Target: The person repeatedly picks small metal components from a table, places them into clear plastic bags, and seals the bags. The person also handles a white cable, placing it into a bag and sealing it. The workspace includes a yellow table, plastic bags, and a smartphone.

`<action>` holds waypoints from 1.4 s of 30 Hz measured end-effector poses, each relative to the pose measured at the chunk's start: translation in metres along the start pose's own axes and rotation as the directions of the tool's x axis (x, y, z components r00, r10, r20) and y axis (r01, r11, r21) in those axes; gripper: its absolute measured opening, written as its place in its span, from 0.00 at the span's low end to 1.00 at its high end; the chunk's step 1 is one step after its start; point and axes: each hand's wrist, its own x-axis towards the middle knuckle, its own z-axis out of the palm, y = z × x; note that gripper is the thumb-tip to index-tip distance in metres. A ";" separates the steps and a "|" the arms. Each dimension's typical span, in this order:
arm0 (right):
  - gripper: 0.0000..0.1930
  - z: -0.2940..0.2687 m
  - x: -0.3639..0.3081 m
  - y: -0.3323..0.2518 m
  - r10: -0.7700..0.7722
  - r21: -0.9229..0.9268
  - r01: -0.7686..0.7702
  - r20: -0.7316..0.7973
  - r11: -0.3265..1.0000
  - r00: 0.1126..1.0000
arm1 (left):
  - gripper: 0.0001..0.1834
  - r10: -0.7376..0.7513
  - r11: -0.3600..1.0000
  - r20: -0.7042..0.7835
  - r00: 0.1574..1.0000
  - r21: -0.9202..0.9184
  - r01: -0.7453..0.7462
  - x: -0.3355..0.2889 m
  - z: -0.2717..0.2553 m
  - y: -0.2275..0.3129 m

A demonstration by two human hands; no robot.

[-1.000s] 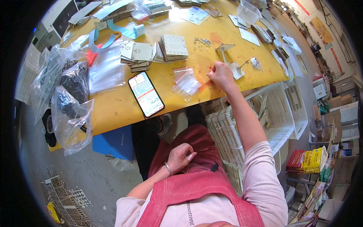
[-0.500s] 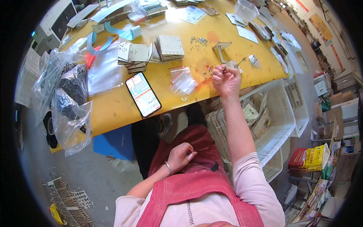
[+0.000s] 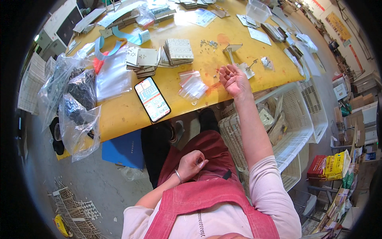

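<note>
My right hand is over the table's near edge, palm up, with its fingers loosely bent and apart; I see nothing in it. Just beyond its fingertips are an upright bracket-like stand and a small pale plate with a thin rod-like piece. Small loose metal parts lie farther off. Low over my lap, my left hand is curled, thumb against fingers; what it holds, if anything, is hidden. Clear small zip bags lie left of my right hand.
A lit phone lies by the front edge of the yellow table. Behind it are stacked thin plates and clear plastic sleeves. White plastic crates stand beside my right arm. Crumpled plastic bags hang at the left corner.
My right hand has shifted slightly left, and its fingers have gone from pinched together to loosely apart. My left hand stays curled over my lap. The view has shifted slightly.
</note>
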 end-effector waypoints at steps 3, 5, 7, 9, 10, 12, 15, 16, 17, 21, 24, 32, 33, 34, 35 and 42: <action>0.17 0.011 -0.020 -0.005 -0.012 0.040 0.008 0.092 0.999 0.996 | 0.13 0.020 1.000 -0.008 1.000 0.020 -0.020 0.001 0.000 0.000; 0.19 0.011 -0.027 -0.007 -0.009 0.102 -0.010 0.185 0.995 0.983 | 0.13 0.003 1.000 -0.004 1.000 0.017 -0.003 0.000 0.000 0.000; 0.19 0.011 -0.033 -0.006 -0.019 0.173 -0.027 0.261 0.985 0.965 | 0.12 -0.011 1.000 0.009 1.000 0.023 0.011 0.000 -0.001 -0.001; 0.23 0.027 -0.053 -0.004 -0.025 0.168 -0.018 0.253 0.986 0.967 | 0.12 -0.025 0.999 0.025 0.999 0.041 0.024 -0.001 -0.002 -0.001; 0.25 0.031 -0.060 -0.002 -0.028 0.167 -0.014 0.250 0.986 0.968 | 0.12 -0.028 0.999 0.026 0.999 0.040 0.027 -0.001 -0.003 -0.001; 0.25 0.017 -0.065 -0.004 -0.060 0.429 -0.170 0.471 0.887 0.880 | 0.12 -0.031 0.999 0.029 0.999 0.034 0.030 -0.001 -0.003 0.000; 0.28 -0.007 -0.058 0.011 0.014 0.475 -0.300 0.515 0.828 0.857 | 0.12 0.004 0.999 0.024 1.000 0.045 -0.005 0.001 -0.002 0.000; 0.29 -0.015 -0.056 0.017 0.072 0.449 -0.319 0.486 0.835 0.871 | 0.12 0.008 0.999 0.034 0.999 0.046 -0.010 0.000 -0.002 0.000; 0.28 -0.017 -0.060 0.020 0.051 0.470 -0.333 0.518 0.817 0.854 | 0.12 0.009 0.999 0.030 1.000 0.050 -0.011 -0.001 -0.002 0.000; 0.25 -0.021 -0.070 0.015 0.053 0.460 -0.380 0.580 0.803 0.813 | 0.12 -0.011 0.999 0.024 1.000 0.040 0.010 -0.004 -0.003 -0.003; 0.21 -0.022 -0.076 0.020 0.063 0.418 -0.330 0.537 0.847 0.841 | 0.12 -0.025 0.999 0.021 0.999 0.023 0.025 -0.004 -0.001 0.000; 0.21 -0.017 -0.096 0.028 -0.036 0.441 -0.183 0.444 0.879 0.895 | 0.12 0.029 0.998 -0.006 1.000 0.053 -0.029 -0.005 0.001 0.003; 0.22 -0.019 -0.098 0.028 -0.048 0.462 -0.237 0.525 0.855 0.849 | 0.12 0.023 0.998 -0.005 1.000 0.053 -0.022 -0.005 0.001 0.004; 0.21 -0.021 -0.099 0.028 -0.041 0.469 -0.258 0.536 0.845 0.843 | 0.12 0.024 0.999 -0.005 1.000 0.046 -0.024 -0.005 0.001 0.004; 0.20 -0.021 -0.099 0.029 -0.033 0.477 -0.279 0.548 0.833 0.836 | 0.12 0.024 0.999 -0.007 1.000 0.041 -0.024 -0.006 0.001 0.004; 0.19 -0.026 -0.104 0.037 0.010 0.475 -0.344 0.575 0.810 0.818 | 0.12 0.009 0.999 0.005 1.000 0.047 -0.009 -0.008 0.002 0.004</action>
